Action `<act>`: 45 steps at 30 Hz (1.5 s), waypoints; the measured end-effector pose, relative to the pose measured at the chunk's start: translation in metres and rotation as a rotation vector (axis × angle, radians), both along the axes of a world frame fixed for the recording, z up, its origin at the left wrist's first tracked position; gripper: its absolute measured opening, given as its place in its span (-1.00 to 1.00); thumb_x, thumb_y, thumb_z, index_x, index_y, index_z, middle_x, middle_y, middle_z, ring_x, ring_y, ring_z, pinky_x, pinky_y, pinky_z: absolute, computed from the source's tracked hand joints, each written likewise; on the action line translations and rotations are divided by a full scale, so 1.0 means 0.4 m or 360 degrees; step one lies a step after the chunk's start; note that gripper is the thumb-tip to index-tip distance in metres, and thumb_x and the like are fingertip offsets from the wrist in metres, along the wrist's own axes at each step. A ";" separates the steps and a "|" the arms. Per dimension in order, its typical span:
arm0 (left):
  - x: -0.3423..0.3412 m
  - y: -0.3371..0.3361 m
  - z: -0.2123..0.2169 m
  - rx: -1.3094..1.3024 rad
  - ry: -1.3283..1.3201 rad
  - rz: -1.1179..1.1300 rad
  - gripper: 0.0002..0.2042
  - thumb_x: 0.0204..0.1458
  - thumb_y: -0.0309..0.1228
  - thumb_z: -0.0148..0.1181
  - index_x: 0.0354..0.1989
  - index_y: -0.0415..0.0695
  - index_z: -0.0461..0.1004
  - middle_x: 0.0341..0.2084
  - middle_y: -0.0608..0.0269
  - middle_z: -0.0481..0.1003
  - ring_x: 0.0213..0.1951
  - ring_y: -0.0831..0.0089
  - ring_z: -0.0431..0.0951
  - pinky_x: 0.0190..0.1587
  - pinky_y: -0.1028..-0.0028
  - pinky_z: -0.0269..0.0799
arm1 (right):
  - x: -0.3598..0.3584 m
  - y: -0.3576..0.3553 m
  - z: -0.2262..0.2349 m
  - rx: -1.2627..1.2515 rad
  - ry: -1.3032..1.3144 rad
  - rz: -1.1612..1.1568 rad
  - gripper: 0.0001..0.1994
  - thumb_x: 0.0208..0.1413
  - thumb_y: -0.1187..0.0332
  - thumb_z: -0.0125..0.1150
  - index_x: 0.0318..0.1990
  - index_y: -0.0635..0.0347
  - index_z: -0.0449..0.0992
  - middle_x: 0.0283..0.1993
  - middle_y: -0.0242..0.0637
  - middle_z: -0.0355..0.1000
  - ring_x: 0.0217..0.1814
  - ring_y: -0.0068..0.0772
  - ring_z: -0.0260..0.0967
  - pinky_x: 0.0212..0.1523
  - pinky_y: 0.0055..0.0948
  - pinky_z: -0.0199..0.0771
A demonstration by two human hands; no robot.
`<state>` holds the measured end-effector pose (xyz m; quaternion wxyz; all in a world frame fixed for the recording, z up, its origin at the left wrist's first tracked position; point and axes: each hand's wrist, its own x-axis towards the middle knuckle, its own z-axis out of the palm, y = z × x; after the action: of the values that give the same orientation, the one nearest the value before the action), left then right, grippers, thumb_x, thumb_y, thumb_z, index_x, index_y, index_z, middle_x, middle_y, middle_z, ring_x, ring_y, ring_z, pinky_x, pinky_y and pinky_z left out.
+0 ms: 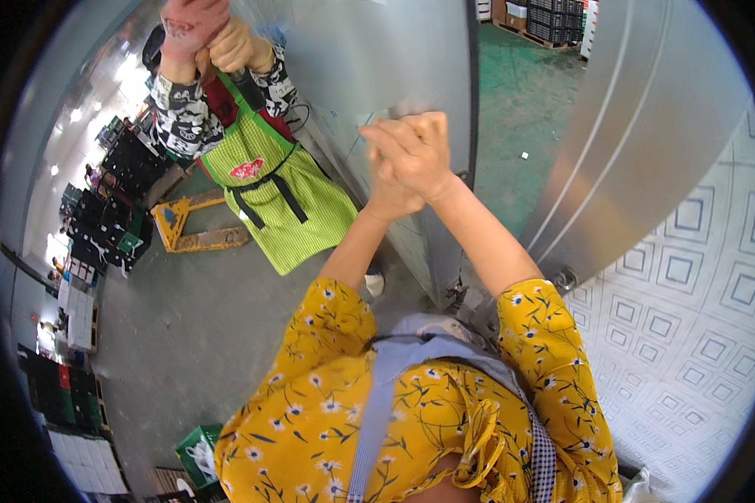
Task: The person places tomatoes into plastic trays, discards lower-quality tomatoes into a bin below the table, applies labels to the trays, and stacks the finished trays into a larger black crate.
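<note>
My right hand point(418, 151) is closed over my left hand point(387, 191), both raised at chest height. Its fingers curl across the left hand, which lies below and partly behind it, so most of the left fingers are hidden. No tool shows between them. Just beyond the hands stands a grey metal panel point(377, 59) with a dark edge; whether I touch it, I cannot tell. Both forearms come out of yellow flowered sleeves.
At the left stands another person in a green striped apron point(285, 201), one hand in a pink glove point(195, 25). A yellow pallet jack point(205, 241), a green crate point(195, 448) and dark crates point(554, 21) lie around. On the right rises another metal panel point(621, 151).
</note>
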<state>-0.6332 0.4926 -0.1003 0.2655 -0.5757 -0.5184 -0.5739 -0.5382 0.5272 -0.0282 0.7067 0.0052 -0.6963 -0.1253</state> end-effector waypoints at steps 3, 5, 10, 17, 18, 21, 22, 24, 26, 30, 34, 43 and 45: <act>-0.078 0.005 -0.020 -0.0155 -0.0157 0.0131 -0.31 -0.19 -0.29 0.18 0.15 0.05 -0.03 0.11 -0.01 0.08 0.17 0.12 0.05 0.19 0.04 -0.26 | -0.133 0.039 -0.060 0.0004 -0.0007 0.0049 -0.68 -0.37 0.28 0.10 -0.30 -0.09 0.49 -0.27 -0.60 0.33 -0.21 -0.52 0.18 -0.18 -0.40 0.07; -0.081 0.038 0.027 -0.0155 -0.0181 0.0107 -0.29 -0.19 -0.30 0.20 0.16 -0.02 -0.05 0.12 -0.03 0.07 0.18 0.11 0.04 0.19 0.09 -0.23 | -0.159 0.082 -0.016 0.0069 0.0012 -0.0035 -0.71 -0.37 0.28 0.11 -0.34 -0.11 0.49 -0.28 -0.61 0.32 -0.19 -0.52 0.18 -0.16 -0.40 0.06; -0.113 0.032 -0.045 -0.0240 -0.0225 0.0072 -0.22 -0.19 -0.33 0.23 0.19 -0.19 -0.10 0.13 -0.09 0.03 0.19 0.09 0.01 0.20 0.19 -0.14 | -0.164 0.006 -0.145 -0.0360 -0.0242 0.0261 -0.86 -0.26 0.41 0.08 -0.43 0.02 0.41 -0.29 -0.42 0.29 -0.16 -0.35 0.20 -0.16 -0.34 0.14; -0.031 0.097 -0.141 -0.0146 -0.0238 0.0469 -0.29 -0.21 -0.39 0.27 0.12 -0.34 0.02 0.07 -0.17 0.12 0.10 0.02 0.15 0.16 0.22 0.02 | 0.212 -0.218 -0.638 -0.1620 -0.0810 0.0211 -0.86 -0.05 0.49 -0.08 -0.32 0.10 0.39 -0.29 -0.27 0.34 -0.22 -0.17 0.34 -0.27 -0.24 0.37; -0.008 0.082 -0.238 -0.0243 -0.0417 0.0516 -0.32 -0.21 -0.39 0.28 0.10 -0.31 0.08 0.01 -0.15 0.19 0.06 0.02 0.21 0.12 0.19 0.10 | 0.321 -0.299 -0.712 -0.1845 -0.0839 0.0154 -0.84 -0.06 0.45 -0.04 -0.28 0.04 0.40 -0.27 -0.28 0.34 -0.24 -0.16 0.35 -0.31 -0.21 0.39; 0.069 -0.013 -0.559 -0.0730 -0.0327 0.0011 -0.46 -0.23 -0.50 0.23 -0.03 -0.45 0.20 -0.08 -0.22 0.27 -0.08 0.03 0.34 -0.04 0.24 0.29 | 0.584 -0.546 -0.939 -0.2505 -0.0672 -0.0201 -0.79 -0.11 0.45 -0.02 -0.26 -0.02 0.42 -0.24 -0.31 0.38 -0.19 -0.18 0.36 -0.25 -0.26 0.38; 0.184 -0.139 -0.700 -0.1131 -0.0392 -0.0141 -0.49 -0.25 -0.58 0.16 -0.05 -0.48 0.19 -0.08 -0.26 0.26 -0.07 0.04 0.36 -0.04 0.30 0.31 | 0.692 -0.674 -1.053 -0.2756 -0.0594 -0.0317 -0.78 -0.12 0.44 -0.01 -0.26 -0.03 0.43 -0.23 -0.30 0.39 -0.17 -0.19 0.36 -0.24 -0.27 0.39; 0.167 -0.329 -1.042 -0.2075 -0.0704 -0.0363 -0.53 -0.29 -0.63 0.08 -0.09 -0.38 0.20 -0.29 -0.03 0.32 -0.29 0.29 0.40 -0.25 0.38 0.39 | 0.871 -0.914 -1.157 -0.3119 -0.0423 -0.0568 -0.79 -0.10 0.36 -0.04 -0.27 0.00 0.46 -0.21 -0.25 0.42 -0.16 -0.16 0.38 -0.18 -0.25 0.38; 0.139 -0.467 -1.347 -0.2179 -0.1217 -0.0862 -0.66 -0.25 -0.62 0.06 -0.21 -0.29 0.22 -0.45 0.14 0.29 -0.48 0.40 0.37 -0.46 0.43 0.37 | 1.096 -1.092 -1.085 -0.3471 -0.0486 -0.0798 -0.76 -0.07 0.33 -0.09 -0.25 0.00 0.46 -0.21 -0.18 0.43 -0.13 -0.15 0.38 -0.12 -0.24 0.36; -0.100 -0.497 -1.238 -0.3578 -0.0193 -0.1035 -0.77 -0.09 -0.54 0.05 -0.21 -0.15 0.28 -0.58 0.27 0.34 -0.64 0.48 0.35 -0.65 0.50 0.28 | 0.664 -1.361 -1.038 -0.3940 0.0652 -0.1034 -0.76 -0.06 0.31 -0.06 -0.23 0.08 0.48 -0.26 -0.16 0.45 -0.16 -0.16 0.39 -0.14 -0.27 0.37; 0.077 -0.645 -1.186 -0.3875 0.0112 -0.1085 -0.79 -0.02 -0.49 0.05 -0.18 -0.13 0.29 -0.57 0.31 0.36 -0.65 0.54 0.35 -0.68 0.56 0.26 | 0.622 -1.614 -0.954 -0.3678 0.1224 -0.1134 -0.78 -0.01 0.34 0.02 -0.21 0.20 0.45 -0.30 -0.18 0.46 -0.23 -0.32 0.42 -0.19 -0.40 0.39; 0.846 -1.051 -0.733 -0.3417 0.0463 -0.2339 -0.73 0.07 -0.38 0.02 -0.07 -0.20 0.31 -0.38 0.24 0.43 -0.47 0.61 0.42 -0.47 0.66 0.35 | 0.642 -1.930 -0.194 -0.1830 0.1695 -0.1227 -0.60 0.09 0.18 0.01 -0.05 0.34 0.35 -0.13 -0.14 0.42 -0.08 -0.38 0.36 -0.05 -0.45 0.33; 0.934 -1.163 -0.709 -0.3307 0.0751 -0.2665 -0.75 0.08 -0.40 0.01 -0.08 -0.20 0.32 -0.39 0.24 0.43 -0.45 0.61 0.42 -0.42 0.66 0.35 | 0.586 -1.950 -0.067 -0.1303 0.1523 -0.1186 -0.52 0.02 0.13 0.08 -0.07 0.43 0.36 -0.12 -0.01 0.40 -0.10 -0.25 0.38 -0.06 -0.40 0.34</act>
<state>-0.2596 0.0275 -0.3838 -0.6326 -0.7325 -0.1481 0.2031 -0.3040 -0.2527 -0.0551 0.7893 -0.5521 -0.2578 -0.0758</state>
